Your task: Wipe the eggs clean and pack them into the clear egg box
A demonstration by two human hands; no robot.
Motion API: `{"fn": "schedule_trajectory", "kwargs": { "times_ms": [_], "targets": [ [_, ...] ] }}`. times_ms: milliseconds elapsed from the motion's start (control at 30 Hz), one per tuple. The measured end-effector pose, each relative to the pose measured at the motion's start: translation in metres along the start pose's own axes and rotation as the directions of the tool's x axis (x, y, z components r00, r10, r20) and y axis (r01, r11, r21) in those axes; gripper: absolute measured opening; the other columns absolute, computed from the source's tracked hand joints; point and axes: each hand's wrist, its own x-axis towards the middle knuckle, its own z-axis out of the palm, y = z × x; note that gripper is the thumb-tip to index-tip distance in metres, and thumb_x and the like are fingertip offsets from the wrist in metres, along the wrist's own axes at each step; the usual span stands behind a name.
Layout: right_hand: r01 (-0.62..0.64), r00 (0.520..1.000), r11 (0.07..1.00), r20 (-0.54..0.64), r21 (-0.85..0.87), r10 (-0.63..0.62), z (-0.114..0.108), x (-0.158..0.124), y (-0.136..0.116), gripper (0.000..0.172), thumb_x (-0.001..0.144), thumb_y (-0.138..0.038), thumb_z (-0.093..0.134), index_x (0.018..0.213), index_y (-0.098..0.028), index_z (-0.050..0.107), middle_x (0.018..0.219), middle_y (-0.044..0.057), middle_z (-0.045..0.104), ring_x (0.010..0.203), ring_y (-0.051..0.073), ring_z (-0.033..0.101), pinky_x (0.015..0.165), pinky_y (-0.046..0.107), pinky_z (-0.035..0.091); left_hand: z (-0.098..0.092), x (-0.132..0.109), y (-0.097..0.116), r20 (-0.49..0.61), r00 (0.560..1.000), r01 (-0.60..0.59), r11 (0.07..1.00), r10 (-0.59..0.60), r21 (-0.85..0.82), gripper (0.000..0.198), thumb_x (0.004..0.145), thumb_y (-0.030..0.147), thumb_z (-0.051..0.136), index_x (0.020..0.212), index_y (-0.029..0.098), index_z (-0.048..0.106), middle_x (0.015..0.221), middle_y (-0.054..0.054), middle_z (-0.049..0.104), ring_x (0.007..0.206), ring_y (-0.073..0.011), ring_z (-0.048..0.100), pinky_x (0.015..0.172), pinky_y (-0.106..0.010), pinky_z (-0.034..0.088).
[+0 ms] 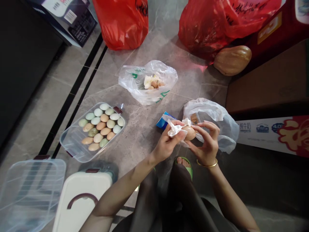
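Grey tiles cover the floor (pixel 142 129), crossed by dark strips at the left, with red bags (pixel 120 29) and boxed goods around the far and right edges. In the foreground, a brown egg (pixel 190 133) is held up between the person's two hands, over the floor and beside the opening of a crumpled white bag (pixel 220 111). The right hand (pixel 206 140) has a narrow grip, thumb and fingertips set against the egg's shell. The left hand (pixel 170 138) pinches a white tissue (pixel 174 129) between thumb and fingers, close against the egg's other side. A blue packet (pixel 161 123) lies just beyond it.

The egg seems to rest on fingertip contact alone, so a loosened pinch or a push from the tissue side could send it down onto hard tile, near the green slipper (pixel 190 170). Squeezing too firmly could crack it, and loose tissue between skin and shell may make the hold slippery. To the left, a clear container (pixel 88 158) carries rows of pale green and brown eggs (pixel 105 124) with its top open; a knock from the left arm or a foot could roll them together and chip shells.
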Motion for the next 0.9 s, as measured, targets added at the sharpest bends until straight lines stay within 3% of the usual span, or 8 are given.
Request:
{"fn": "schedule_trajectory", "kwargs": {
  "times_ms": [233, 433, 500, 567, 667, 767, 833, 900],
  "targets": [
    [-0.015, 0.999, 0.996, -0.033, 0.091, 0.018, 0.004, -0.003, 0.001, 0.048, 0.070, -0.040, 0.080, 0.115, -0.032, 0.065, 0.110, 0.005, 0.053, 0.114, 0.029, 0.048, 0.104, 0.051, 0.039, 0.004, 0.000, 0.004, 0.041, 0.994, -0.104, 0.968, 0.097, 0.230, 0.043, 0.097, 0.049, 0.039, 0.121, 0.020, 0.060, 0.118, -0.009, 0.065, 0.120, -0.0223, 0.055, 0.108, -0.034, 0.038],
    [-0.172, 0.985, 0.976, 0.011, 0.134, 0.172, -0.004, -0.008, 0.018, 0.045, 0.070, -0.047, 0.078, 0.108, -0.025, 0.068, 0.110, 0.007, 0.053, 0.107, 0.027, 0.054, 0.096, 0.047, 0.046, -0.013, 0.008, -0.012, -0.109, 0.990, -0.069, 0.973, 0.095, 0.219, 0.033, 0.099, 0.039, 0.038, 0.115, 0.018, 0.057, 0.111, -0.007, 0.064, 0.103, -0.0191, 0.060, 0.095, -0.032, 0.046],
    [-0.241, 0.970, 0.970, 0.025, -0.005, 0.241, -0.013, -0.008, 0.046, 0.044, 0.070, -0.050, 0.077, 0.103, -0.023, 0.069, 0.108, 0.008, 0.055, 0.105, 0.027, 0.054, 0.094, 0.046, 0.046, -0.021, 0.018, -0.015, 0.004, 0.987, -0.149, 0.913, 0.159, 0.381, 0.028, 0.096, 0.029, 0.041, 0.117, 0.018, 0.057, 0.111, -0.008, 0.063, 0.101, -0.0189, 0.060, 0.093, -0.033, 0.047],
    [-0.297, 0.954, 0.935, -0.011, -0.194, 0.301, -0.022, -0.010, 0.083, 0.043, 0.068, -0.053, 0.077, 0.095, -0.020, 0.071, 0.102, 0.008, 0.057, 0.102, 0.028, 0.054, 0.094, 0.047, 0.045, -0.020, 0.033, -0.017, 0.263, 0.946, -0.313, 0.731, 0.187, 0.607, 0.032, 0.089, 0.018, 0.047, 0.119, 0.020, 0.060, 0.113, -0.009, 0.061, 0.104, -0.0213, 0.058, 0.095, -0.037, 0.045],
    [-0.392, 0.900, 0.815, 0.006, -0.426, 0.436, -0.025, -0.013, 0.141, 0.043, 0.063, -0.046, 0.080, 0.092, -0.016, 0.072, 0.099, 0.011, 0.058, 0.101, 0.030, 0.052, 0.093, 0.045, 0.044, 0.003, 0.067, -0.028, 0.620, 0.775, -0.617, 0.353, 0.118, 0.704, 0.037, 0.083, 0.013, 0.051, 0.115, 0.023, 0.066, 0.117, -0.011, 0.060, 0.117, -0.0272, 0.051, 0.105, -0.050, 0.036],
    [-0.459, 0.785, 0.685, 0.102, -0.566, 0.611, -0.014, -0.014, 0.176, 0.041, 0.063, -0.036, 0.080, 0.095, -0.013, 0.072, 0.101, 0.014, 0.059, 0.103, 0.032, 0.051, 0.090, 0.042, 0.043, 0.034, 0.112, -0.052, 0.805, 0.593, -0.788, 0.223, 0.023, 0.574, 0.034, 0.084, 0.008, 0.045, 0.106, 0.019, 0.069, 0.116, -0.012, 0.063, 0.128, -0.0263, 0.046, 0.113, -0.052, 0.026],
    [-0.506, 0.730, 0.654, 0.125, -0.563, 0.672, -0.003, -0.012, 0.188, 0.040, 0.064, -0.034, 0.078, 0.096, -0.011, 0.071, 0.106, 0.015, 0.059, 0.105, 0.032, 0.052, 0.090, 0.041, 0.042, 0.043, 0.145, -0.068, 0.779, 0.625, -0.749, 0.245, -0.047, 0.616, 0.034, 0.079, 0.005, 0.046, 0.100, 0.015, 0.070, 0.111, -0.015, 0.065, 0.134, -0.0273, 0.042, 0.114, -0.050, 0.025],
    [-0.554, 0.700, 0.670, 0.159, -0.494, 0.696, 0.007, -0.011, 0.194, 0.041, 0.067, -0.033, 0.076, 0.098, -0.009, 0.069, 0.107, 0.014, 0.060, 0.101, 0.028, 0.055, 0.088, 0.038, 0.042, 0.043, 0.174, -0.080, 0.703, 0.709, -0.666, 0.282, -0.046, 0.690, 0.034, 0.079, 0.008, 0.046, 0.102, 0.014, 0.070, 0.109, -0.016, 0.066, 0.138, -0.0285, 0.037, 0.117, -0.053, 0.019]
  ]
}}
